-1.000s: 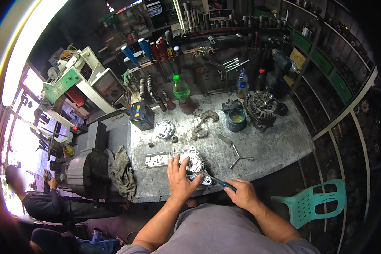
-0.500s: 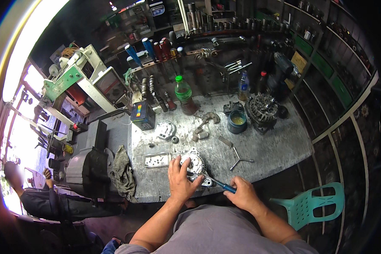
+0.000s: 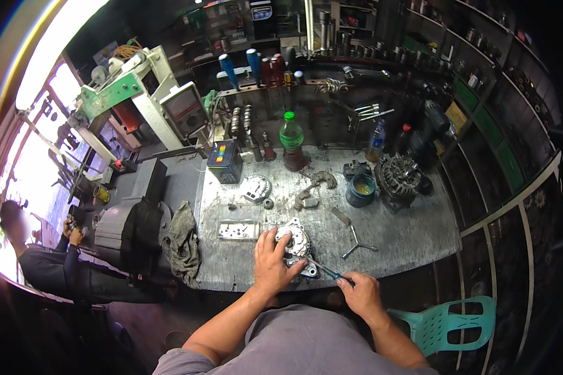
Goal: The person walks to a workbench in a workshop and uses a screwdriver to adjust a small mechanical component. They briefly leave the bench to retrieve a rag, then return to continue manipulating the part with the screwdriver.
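Note:
My left hand [image 3: 273, 264] rests over a round silver alternator housing [image 3: 299, 236] near the front edge of the bench. Its fingers lie across the left side of the housing, and its thumb reaches to the lower part. In my right hand [image 3: 360, 291] is a screwdriver [image 3: 324, 267] with a blue handle, gripped at the handle's end. The slanted shaft points up and left, its tip at the lower right of the housing. Exactly what the tip touches is too small to tell. Left of the housing sits a clear tray [image 3: 238, 230] of small parts.
Farther back are a round silver cover [image 3: 255, 187], a green-capped bottle [image 3: 291, 139], a blue cup [image 3: 360, 190] and another alternator [image 3: 398, 180]. A three-armed wrench [image 3: 356, 244] lies right. A rag [image 3: 182, 242] hangs left; a green chair [image 3: 444, 325] stands lower right. Another person [image 3: 56, 262] works far left.
The whole view has shifted, so bench items appear farther right. Both hands keep their places at the housing, the screwdriver still against it. The other person's hands now come together at the far left.

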Demonstrator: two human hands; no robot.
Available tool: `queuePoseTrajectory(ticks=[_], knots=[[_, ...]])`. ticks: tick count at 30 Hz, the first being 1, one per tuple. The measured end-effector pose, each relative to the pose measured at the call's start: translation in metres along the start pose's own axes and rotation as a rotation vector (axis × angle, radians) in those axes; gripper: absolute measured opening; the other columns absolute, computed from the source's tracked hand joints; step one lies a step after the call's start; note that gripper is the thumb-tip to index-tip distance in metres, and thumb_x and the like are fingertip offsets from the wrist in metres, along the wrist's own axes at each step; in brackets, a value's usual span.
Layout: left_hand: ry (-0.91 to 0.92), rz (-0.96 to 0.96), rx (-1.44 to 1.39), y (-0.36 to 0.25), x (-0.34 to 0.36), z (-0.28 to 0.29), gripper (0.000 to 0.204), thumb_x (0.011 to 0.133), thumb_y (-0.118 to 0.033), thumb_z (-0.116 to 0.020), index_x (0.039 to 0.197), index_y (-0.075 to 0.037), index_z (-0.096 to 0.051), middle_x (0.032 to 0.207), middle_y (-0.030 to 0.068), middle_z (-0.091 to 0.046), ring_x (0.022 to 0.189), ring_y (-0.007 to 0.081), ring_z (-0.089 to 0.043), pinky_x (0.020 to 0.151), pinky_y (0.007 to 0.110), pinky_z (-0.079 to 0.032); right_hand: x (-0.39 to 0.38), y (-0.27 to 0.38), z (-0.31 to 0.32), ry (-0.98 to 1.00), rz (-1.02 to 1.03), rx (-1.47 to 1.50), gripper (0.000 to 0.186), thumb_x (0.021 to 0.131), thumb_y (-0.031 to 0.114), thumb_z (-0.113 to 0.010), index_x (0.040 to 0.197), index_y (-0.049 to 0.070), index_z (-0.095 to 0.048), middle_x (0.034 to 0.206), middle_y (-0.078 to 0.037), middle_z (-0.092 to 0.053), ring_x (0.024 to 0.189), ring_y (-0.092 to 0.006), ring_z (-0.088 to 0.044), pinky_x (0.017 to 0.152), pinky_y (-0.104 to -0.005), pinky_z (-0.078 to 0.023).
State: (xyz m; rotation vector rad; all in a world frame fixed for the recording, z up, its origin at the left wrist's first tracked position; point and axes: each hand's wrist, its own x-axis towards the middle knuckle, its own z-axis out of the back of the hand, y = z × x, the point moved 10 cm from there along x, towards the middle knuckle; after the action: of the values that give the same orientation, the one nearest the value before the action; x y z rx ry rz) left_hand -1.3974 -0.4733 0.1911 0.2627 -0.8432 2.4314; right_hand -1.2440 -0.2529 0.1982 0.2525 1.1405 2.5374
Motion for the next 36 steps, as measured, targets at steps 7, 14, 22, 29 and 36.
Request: queuePoseTrajectory(ticks=[7, 14, 22, 29, 36], knots=[[-0.019, -0.019, -0.013, 0.003, -0.001, -0.002, 0.090, 0.082, -0.047, -0.099, 0.157, -0.013, -0.063, 0.169, 0.0278, -0.048, 0.159, 0.0540, -0.040, 0.130, 0.065, -0.036, -0.001, -0.004, -0.002, 0.000, -0.006, -0.091, 0.039, 0.089, 0.030, -0.095, 0.114, 0.005, -0.077, 0.097, -0.017, -0.080, 0.091, -0.0422, -0.078, 0.080, -0.0531, -0.060], [-0.017, -0.016, -0.013, 0.005, -0.002, -0.004, 0.089, 0.083, -0.048, -0.098, 0.158, -0.015, -0.063, 0.169, 0.0271, -0.048, 0.158, 0.0532, -0.041, 0.130, 0.064, -0.036, -0.003, -0.016, -0.013, 0.124, -0.161, 0.019, 0.033, 0.087, 0.025, -0.096, 0.105, 0.004, -0.077, 0.095, -0.017, -0.079, 0.090, -0.0392, -0.079, 0.078, -0.0505, -0.060], [-0.036, -0.038, -0.007, 0.003, -0.002, -0.001, 0.089, 0.083, -0.047, -0.097, 0.159, -0.015, -0.063, 0.169, 0.0270, -0.047, 0.158, 0.0532, -0.041, 0.130, 0.065, -0.035, -0.002, -0.017, -0.012, 0.093, -0.119, -0.006, 0.033, 0.086, 0.022, -0.096, 0.105, 0.004, -0.076, 0.095, -0.017, -0.078, 0.088, -0.0400, -0.078, 0.080, -0.0506, -0.061], [-0.018, -0.024, -0.013, 0.002, 0.000, -0.001, 0.091, 0.082, -0.048, -0.098, 0.159, -0.016, -0.063, 0.169, 0.0272, -0.047, 0.159, 0.0537, -0.039, 0.131, 0.065, -0.034, 0.000, -0.014, -0.013, 0.136, -0.091, -0.089, 0.035, 0.088, 0.026, -0.096, 0.108, 0.004, -0.077, 0.097, -0.016, -0.080, 0.089, -0.0377, -0.079, 0.079, -0.0488, -0.061], [0.099, 0.027, 0.091, 0.005, 0.023, 0.015, 0.085, 0.085, -0.052, -0.096, 0.156, -0.016, -0.066, 0.173, 0.0256, -0.046, 0.164, 0.0534, -0.035, 0.135, 0.067, -0.026, 0.000, 0.007, 0.001, 0.001, 0.042, -0.105, 0.026, 0.094, 0.027, -0.092, 0.104, 0.006, -0.080, 0.099, -0.016, -0.083, 0.091, -0.0426, -0.080, 0.081, -0.0507, -0.062]])
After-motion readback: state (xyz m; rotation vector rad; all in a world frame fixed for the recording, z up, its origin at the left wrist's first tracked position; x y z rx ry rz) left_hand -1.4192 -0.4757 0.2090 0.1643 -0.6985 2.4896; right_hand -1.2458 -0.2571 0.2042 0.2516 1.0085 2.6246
